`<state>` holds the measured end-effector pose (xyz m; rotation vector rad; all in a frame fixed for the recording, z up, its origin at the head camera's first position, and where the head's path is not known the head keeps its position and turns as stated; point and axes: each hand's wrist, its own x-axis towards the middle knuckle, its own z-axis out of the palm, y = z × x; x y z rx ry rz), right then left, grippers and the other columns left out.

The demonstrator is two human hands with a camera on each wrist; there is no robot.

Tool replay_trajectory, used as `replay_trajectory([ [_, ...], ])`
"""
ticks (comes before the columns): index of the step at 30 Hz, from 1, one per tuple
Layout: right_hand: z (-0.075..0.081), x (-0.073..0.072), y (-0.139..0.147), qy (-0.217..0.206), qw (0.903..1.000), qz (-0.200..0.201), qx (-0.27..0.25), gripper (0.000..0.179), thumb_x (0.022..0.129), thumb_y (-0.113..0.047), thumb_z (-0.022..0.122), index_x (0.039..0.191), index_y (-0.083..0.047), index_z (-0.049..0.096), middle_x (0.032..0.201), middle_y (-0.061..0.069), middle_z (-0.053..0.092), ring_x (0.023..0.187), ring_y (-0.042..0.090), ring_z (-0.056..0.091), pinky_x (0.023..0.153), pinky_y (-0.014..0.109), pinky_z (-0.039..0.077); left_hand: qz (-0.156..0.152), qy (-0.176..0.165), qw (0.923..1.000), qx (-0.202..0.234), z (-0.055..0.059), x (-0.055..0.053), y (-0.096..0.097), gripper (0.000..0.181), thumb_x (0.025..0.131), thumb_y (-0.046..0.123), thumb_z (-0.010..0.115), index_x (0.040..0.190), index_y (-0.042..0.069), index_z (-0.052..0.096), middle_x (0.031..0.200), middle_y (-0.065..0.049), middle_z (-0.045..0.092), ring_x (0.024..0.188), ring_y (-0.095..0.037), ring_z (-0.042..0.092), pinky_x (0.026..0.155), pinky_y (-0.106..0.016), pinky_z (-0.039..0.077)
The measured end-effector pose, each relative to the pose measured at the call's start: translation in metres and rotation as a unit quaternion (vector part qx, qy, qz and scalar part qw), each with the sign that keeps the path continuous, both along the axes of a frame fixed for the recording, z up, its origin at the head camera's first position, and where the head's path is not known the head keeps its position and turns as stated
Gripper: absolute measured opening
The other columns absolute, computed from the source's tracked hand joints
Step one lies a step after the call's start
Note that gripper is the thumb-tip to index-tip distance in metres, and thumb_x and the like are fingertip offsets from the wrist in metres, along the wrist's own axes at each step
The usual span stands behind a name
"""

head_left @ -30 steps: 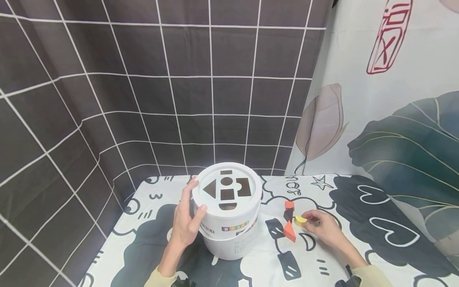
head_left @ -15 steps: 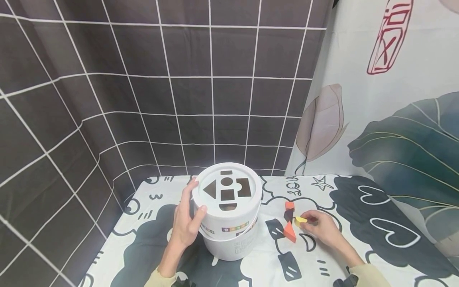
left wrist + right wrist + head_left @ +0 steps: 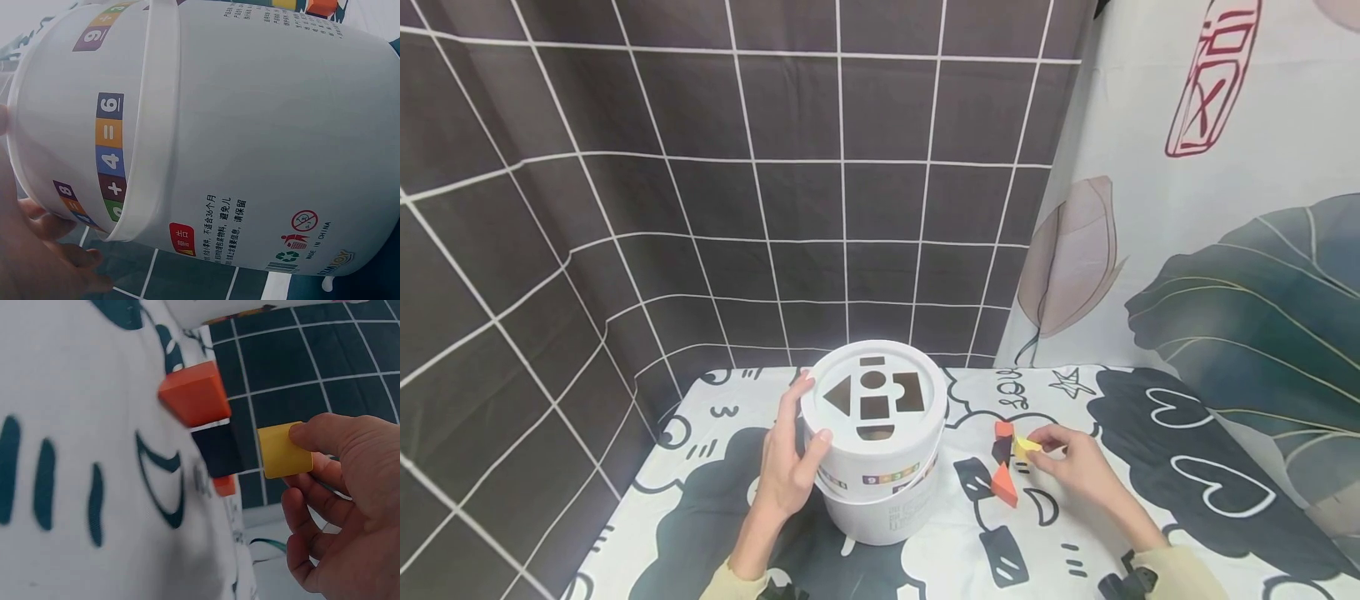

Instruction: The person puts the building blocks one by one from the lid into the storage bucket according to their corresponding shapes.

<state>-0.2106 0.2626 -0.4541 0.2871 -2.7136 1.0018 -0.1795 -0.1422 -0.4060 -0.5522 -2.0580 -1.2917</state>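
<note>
A white lidded bucket (image 3: 887,521) stands upright on the patterned cloth. Its lid (image 3: 842,429) has cut-out holes, among them a triangle, a circle and a square. My left hand (image 3: 790,471) holds the lid's left side, thumb at the near edge and index finger reaching toward the back. With thumb and fingers, my right hand (image 3: 1078,468) pinches a small yellow block (image 3: 284,451), its squarish face toward the right wrist camera. Close beside it on the cloth lie an orange triangular block (image 3: 1004,486), a black block (image 3: 1002,451) and a small orange-red block (image 3: 1003,428).
The cloth (image 3: 947,533) is white with black cartoon drawings. A dark curtain with a white grid (image 3: 880,200) hangs behind and on the left; a pale curtain with leaf prints (image 3: 1150,208) hangs on the right. The bucket's thin handle (image 3: 921,475) lies against its side.
My right hand has shifted slightly up in the head view and turned the yellow block, which shows a taller face now. The left hand, bucket and other blocks stay where they were.
</note>
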Motion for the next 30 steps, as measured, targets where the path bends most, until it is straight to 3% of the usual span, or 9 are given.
replay_trajectory([
  [14, 0.038, 0.001, -0.011, 0.047, 0.9987, 0.022, 0.002, 0.019, 0.079, 0.001, 0.078, 0.097, -0.003, 0.071, 0.086, -0.001, 0.068, 0.083, 0.027, 0.061, 0.075, 0.044, 0.047, 0.004, 0.001, 1.0000, 0.000, 0.001, 0.001, -0.001, 0.065, 0.081, 0.016, 0.054, 0.143, 0.001, 0.045, 0.154, -0.019, 0.041, 0.139, -0.042, 0.039, 0.108, -0.067, 0.027],
  [21, 0.052, 0.000, -0.016, 0.080, 0.9959, 0.043, 0.001, 0.019, 0.077, 0.004, 0.077, 0.094, -0.004, 0.071, 0.085, -0.001, 0.069, 0.082, 0.025, 0.062, 0.077, 0.052, 0.050, 0.004, -0.004, 1.0000, 0.001, 0.000, 0.002, -0.001, 0.065, 0.081, 0.017, 0.054, 0.144, 0.001, 0.044, 0.154, -0.019, 0.040, 0.139, -0.042, 0.038, 0.108, -0.067, 0.026],
  [30, 0.079, 0.003, -0.024, 0.114, 0.9917, 0.057, 0.019, 0.020, 0.078, -0.001, 0.079, 0.096, -0.006, 0.072, 0.085, -0.004, 0.069, 0.081, 0.022, 0.061, 0.075, 0.043, 0.047, 0.001, -0.002, 1.0000, 0.003, 0.000, 0.001, 0.001, 0.064, 0.082, 0.017, 0.054, 0.143, 0.001, 0.044, 0.154, -0.020, 0.040, 0.139, -0.043, 0.038, 0.108, -0.067, 0.027],
])
